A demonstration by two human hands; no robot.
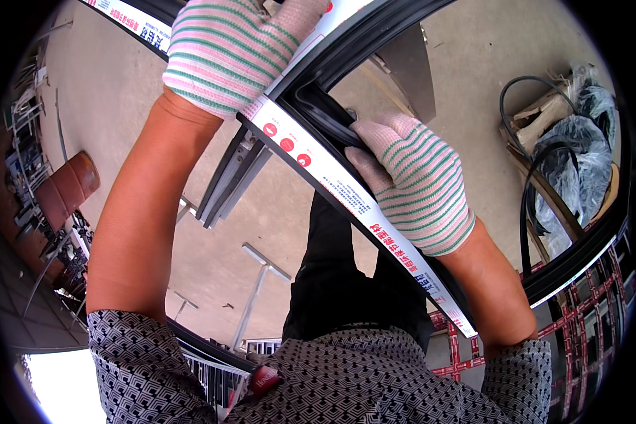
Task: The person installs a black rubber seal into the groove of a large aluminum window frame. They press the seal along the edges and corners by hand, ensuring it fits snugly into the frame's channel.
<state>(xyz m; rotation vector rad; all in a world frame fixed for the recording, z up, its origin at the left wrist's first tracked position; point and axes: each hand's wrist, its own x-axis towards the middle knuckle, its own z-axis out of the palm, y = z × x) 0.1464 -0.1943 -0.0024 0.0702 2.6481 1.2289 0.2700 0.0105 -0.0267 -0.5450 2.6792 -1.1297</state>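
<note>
A dark window frame covered with white printed protective film (353, 191) runs diagonally in front of me, with bars meeting near the top middle. My left hand (230, 53), in a white, pink and green striped knit glove, lies over the frame near this corner. It looks closed, a small dark bit showing beside its thumb; the fingertips are past the top edge of the view. My right hand (420, 184), gloved alike, is closed at the inner side of the corner. Its thumb and fingers pinch a black rubber strip (328, 126) lying along the frame's inner edge.
A metal support with dark padded bars (233, 173) stands under the frame. T-shaped metal stands (265, 263) are on the concrete floor. At right lie crumpled clear plastic (576, 162), cardboard and a black hose. A brown chair-like piece (69, 187) and clutter line the left.
</note>
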